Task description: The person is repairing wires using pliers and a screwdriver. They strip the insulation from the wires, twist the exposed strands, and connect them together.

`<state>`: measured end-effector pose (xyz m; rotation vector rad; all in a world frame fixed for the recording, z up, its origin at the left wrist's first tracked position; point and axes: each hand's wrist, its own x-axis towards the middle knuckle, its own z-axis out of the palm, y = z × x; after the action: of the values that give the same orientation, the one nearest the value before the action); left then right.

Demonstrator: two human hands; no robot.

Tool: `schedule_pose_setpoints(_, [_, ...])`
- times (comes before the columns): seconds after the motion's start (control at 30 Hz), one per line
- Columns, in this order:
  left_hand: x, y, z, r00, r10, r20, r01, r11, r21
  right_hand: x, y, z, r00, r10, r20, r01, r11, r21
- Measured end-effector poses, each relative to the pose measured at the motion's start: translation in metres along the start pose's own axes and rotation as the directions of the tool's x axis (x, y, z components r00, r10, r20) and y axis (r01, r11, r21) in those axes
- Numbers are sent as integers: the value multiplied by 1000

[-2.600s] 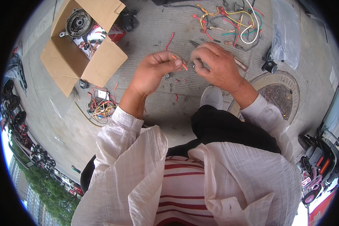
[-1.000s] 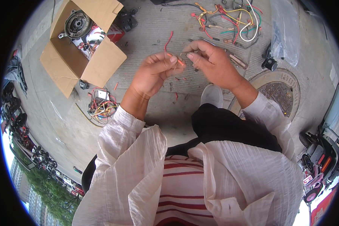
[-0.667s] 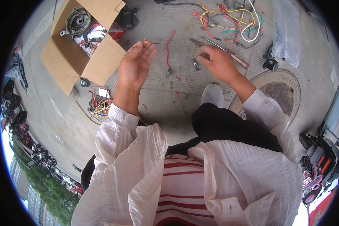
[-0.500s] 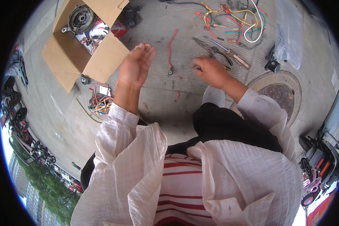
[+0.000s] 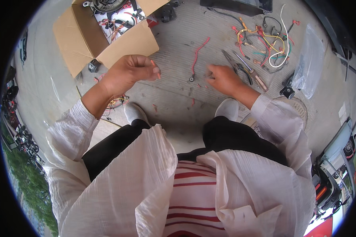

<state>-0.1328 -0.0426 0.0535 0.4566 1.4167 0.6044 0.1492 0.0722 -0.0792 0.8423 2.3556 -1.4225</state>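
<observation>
My left hand point(image 5: 124, 77) is closed, pinching a short orange-red piece point(image 5: 155, 70) that looks like a bit of wire or its insulation, beside the flap of the cardboard box. My right hand point(image 5: 227, 81) has its fingers curled in a pinch, partly blurred. Whatever lies between those fingertips is too small to make out. Between the hands, a red wire point(image 5: 195, 59) with a ring terminal at its near end lies on the ground. Just past my right hand are open pliers point(image 5: 239, 67) and a screwdriver point(image 5: 259, 81).
The open cardboard box point(image 5: 128, 47) at the far left holds a round metal part and wires. Tangled coloured wires point(image 5: 265, 39), a clear plastic bag point(image 5: 309, 63) and a black tray point(image 5: 237, 5) lie at the far right. A round manhole cover point(image 5: 296, 108) is near my right sleeve.
My left hand has turned from palm-up to a pinch grip and moved nearer and left, still with the orange-red piece. My right hand stays curled. The whole view has shifted.
</observation>
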Motion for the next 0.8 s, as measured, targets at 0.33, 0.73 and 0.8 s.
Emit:
schedule_pose_setpoints(0.33, [-8,-63,-55,944,-104,313,134,988,-76,-5,-56,71,789,580,-204,-536,811,233])
schedule_pose_setpoints(0.73, [29,-100,-44,902,-31,430,79,992,-95,43,-115,134,580,691,-432,-449,713,538])
schedule_pose_setpoints(0.8, [25,-102,-48,904,-72,421,96,995,-35,42,-128,141,621,685,-381,-445,709,548])
